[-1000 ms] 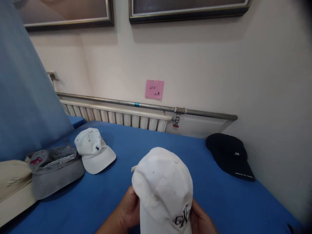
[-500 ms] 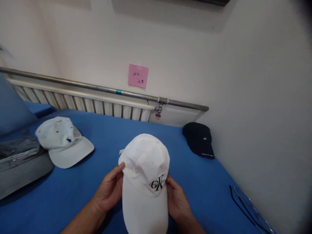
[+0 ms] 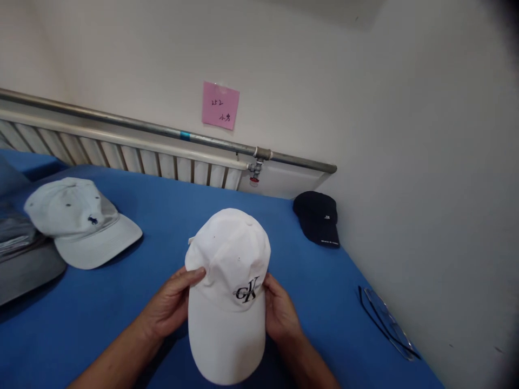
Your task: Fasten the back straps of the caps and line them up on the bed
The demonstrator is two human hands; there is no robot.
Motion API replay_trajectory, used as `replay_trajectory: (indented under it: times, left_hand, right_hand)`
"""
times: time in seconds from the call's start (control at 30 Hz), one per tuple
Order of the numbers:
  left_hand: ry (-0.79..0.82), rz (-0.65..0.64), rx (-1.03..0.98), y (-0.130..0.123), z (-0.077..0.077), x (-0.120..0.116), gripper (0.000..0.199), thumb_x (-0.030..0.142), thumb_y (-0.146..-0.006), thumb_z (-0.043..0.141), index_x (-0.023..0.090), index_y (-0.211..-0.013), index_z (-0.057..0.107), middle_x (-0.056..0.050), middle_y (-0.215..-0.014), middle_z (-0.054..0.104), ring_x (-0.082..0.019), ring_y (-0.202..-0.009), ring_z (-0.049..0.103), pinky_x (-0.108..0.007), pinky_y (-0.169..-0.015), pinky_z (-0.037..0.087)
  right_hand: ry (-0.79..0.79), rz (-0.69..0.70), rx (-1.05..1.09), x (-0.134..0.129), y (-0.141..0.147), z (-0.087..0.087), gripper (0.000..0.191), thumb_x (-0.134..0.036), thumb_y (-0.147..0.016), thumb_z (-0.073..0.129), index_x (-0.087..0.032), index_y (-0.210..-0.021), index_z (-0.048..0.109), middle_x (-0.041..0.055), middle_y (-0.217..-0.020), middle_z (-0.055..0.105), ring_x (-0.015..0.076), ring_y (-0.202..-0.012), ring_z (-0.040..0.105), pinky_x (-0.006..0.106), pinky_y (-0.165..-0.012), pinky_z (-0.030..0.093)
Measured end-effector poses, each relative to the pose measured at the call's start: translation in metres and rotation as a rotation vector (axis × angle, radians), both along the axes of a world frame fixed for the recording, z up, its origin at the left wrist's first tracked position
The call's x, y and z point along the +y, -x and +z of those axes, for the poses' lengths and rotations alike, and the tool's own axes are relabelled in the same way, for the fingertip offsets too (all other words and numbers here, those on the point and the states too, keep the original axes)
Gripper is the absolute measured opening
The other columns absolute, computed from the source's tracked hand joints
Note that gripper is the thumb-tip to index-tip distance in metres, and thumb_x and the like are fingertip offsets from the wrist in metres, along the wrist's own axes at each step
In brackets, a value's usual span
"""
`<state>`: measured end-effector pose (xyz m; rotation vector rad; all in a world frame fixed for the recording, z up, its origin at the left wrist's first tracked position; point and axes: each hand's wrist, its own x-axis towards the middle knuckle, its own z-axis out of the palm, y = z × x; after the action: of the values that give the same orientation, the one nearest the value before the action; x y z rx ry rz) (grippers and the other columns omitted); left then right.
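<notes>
Between my two hands is a white baseball cap (image 3: 227,329) with a black letter logo on its front, its brim pointing down toward me. My left hand (image 3: 172,300) grips the cap's left side, thumb on the outside near the brim seam and the other fingers behind or under it. On the opposite side my right hand (image 3: 281,310) closes on the edge by the logo, its fingertips partly hidden by the cap. The cap is over the blue surface (image 3: 162,216); whether it touches there I cannot tell.
Left lie a pale cap (image 3: 97,243) with a small dark emblem and a grey cap (image 3: 32,270). A dark navy cap (image 3: 316,216) sits near the right wall, with glasses (image 3: 389,324) closer to me. Behind run a radiator (image 3: 150,162) and pipe (image 3: 133,123); a pink note (image 3: 220,105) hangs above.
My view has tilted down and turned slightly right, so everything appears higher and further left. More of the white cap's brim shows. Both hands keep hold of it.
</notes>
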<state>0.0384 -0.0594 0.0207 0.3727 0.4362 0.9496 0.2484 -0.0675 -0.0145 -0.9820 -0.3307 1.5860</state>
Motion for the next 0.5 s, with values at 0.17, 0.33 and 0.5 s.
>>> replay_trajectory:
  times: [0.17, 0.33, 0.5]
  left_hand:
    - [0.069, 0.051, 0.013, -0.001, -0.003, 0.005, 0.022, 0.019, -0.071, 0.081, 0.011, -0.092, 0.077, -0.01, -0.084, 0.078, -0.025, -0.077, 0.073, -0.037, -0.092, 0.051]
    - [0.171, -0.033, -0.081, 0.0, -0.006, 0.007, 0.033, 0.031, -0.075, 0.078, 0.011, -0.101, 0.076, -0.012, -0.092, 0.078, -0.032, -0.095, 0.071, -0.043, -0.098, 0.047]
    - [0.053, -0.179, -0.119, -0.002, -0.008, 0.008, 0.056, 0.046, -0.079, 0.07, 0.019, -0.128, 0.064, -0.015, -0.111, 0.073, -0.04, -0.114, 0.062, -0.051, -0.101, 0.043]
  right_hand:
    - [0.037, -0.024, 0.039, 0.0, -0.001, 0.003, 0.009, -0.023, -0.063, 0.075, -0.019, -0.062, 0.067, -0.0023, -0.064, 0.071, 0.0173, -0.068, 0.062, 0.031, -0.077, 0.047]
    - [0.03, 0.036, 0.098, -0.003, -0.004, 0.005, 0.016, -0.029, -0.06, 0.08, -0.019, -0.067, 0.07, -0.0005, -0.068, 0.073, 0.0213, -0.075, 0.066, 0.035, -0.082, 0.049]
    - [-0.108, 0.149, 0.029, -0.007, -0.012, 0.009, 0.04, -0.049, -0.058, 0.079, -0.021, -0.086, 0.076, 0.0073, -0.084, 0.078, 0.0341, -0.099, 0.068, 0.048, -0.095, 0.047]
